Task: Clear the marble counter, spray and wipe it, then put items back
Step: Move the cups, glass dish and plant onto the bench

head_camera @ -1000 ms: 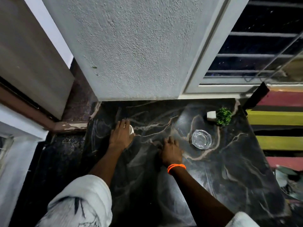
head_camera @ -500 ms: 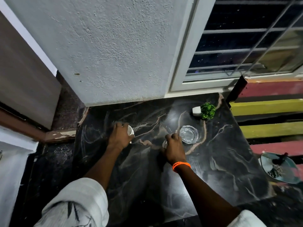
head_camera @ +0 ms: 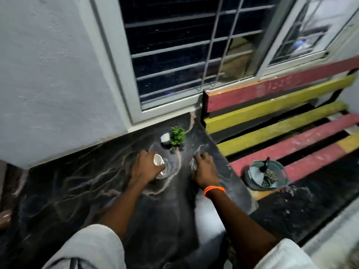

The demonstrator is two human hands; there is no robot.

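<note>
The dark marble counter (head_camera: 87, 191) runs under the window. My left hand (head_camera: 144, 168) grips a small white cup (head_camera: 158, 159), tilted, right over a clear glass bowl (head_camera: 168, 170) that stands on the marble. My right hand (head_camera: 205, 170), with an orange bead bracelet at the wrist, is closed over a small clear glass item (head_camera: 194, 165) near the counter's right edge; most of that item is hidden under the fingers. A small green plant (head_camera: 177, 136) in a white pot (head_camera: 165, 138) lies on its side near the back wall.
A bench of red and yellow slats (head_camera: 281, 121) adjoins the counter's right edge. A teal bucket (head_camera: 266, 174) with things inside stands on it. A barred window (head_camera: 184, 55) and a grey wall (head_camera: 48, 74) close the back.
Both hands have moved right along the counter with their items. The left hand with the cup now sits at the glass bowl. The view has swung right onto the bench.
</note>
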